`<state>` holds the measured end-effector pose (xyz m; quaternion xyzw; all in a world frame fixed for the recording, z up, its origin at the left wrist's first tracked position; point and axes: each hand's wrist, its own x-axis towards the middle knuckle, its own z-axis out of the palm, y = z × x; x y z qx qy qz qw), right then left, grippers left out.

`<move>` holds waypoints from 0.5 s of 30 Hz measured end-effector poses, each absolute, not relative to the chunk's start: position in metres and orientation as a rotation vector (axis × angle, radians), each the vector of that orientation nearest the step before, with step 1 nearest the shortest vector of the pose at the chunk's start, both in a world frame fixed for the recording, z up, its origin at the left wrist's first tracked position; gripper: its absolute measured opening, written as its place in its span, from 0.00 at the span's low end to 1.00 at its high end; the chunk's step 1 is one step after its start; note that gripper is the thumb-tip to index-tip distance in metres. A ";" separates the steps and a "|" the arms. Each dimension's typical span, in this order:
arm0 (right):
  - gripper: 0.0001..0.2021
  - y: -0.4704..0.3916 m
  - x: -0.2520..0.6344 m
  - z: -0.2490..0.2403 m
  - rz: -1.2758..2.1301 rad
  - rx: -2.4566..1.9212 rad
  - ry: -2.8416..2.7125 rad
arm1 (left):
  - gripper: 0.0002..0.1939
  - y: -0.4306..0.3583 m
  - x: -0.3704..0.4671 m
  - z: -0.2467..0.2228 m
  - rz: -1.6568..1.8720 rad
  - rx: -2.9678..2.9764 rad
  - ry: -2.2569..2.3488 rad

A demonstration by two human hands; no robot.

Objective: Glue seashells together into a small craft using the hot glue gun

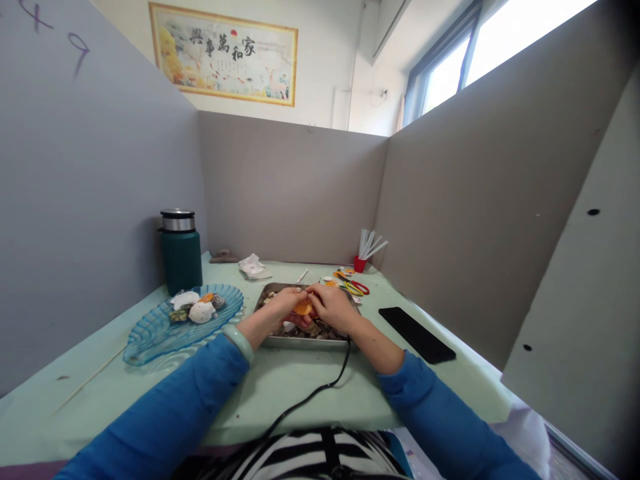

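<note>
Both hands meet over a metal tray [300, 343] that holds many small shells or stones. Between them is an orange shell-like piece [303, 307]. My left hand [287, 307] wraps its fingers round the piece from the left and below. From the right, my right hand [330, 305] has its fingertips pinched at the top edge of the same piece. Whatever else the fingertips hold is too small to make out. To the left, a blue scalloped dish [165, 333] bears a white shell [203, 312], an orange one and several others.
A green bottle [181, 260] stands behind the dish. Yellow-and-red pliers [356, 287] and a red cup [359, 265] of white sticks are behind the tray. At right lies a black slab [417, 333]. A black cable [305, 401] crosses the front; partitions enclose the table.
</note>
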<state>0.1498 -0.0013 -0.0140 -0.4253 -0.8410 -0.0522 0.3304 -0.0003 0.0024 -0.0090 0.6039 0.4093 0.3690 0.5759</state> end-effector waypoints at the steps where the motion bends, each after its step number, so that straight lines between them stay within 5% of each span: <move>1: 0.10 -0.002 0.150 -0.014 -0.139 -1.111 -2.197 | 0.09 0.003 0.000 -0.009 0.862 1.414 0.958; 15: 0.10 -0.002 0.150 -0.014 -0.175 -1.107 -2.181 | 0.08 0.002 -0.001 -0.007 0.853 1.417 0.925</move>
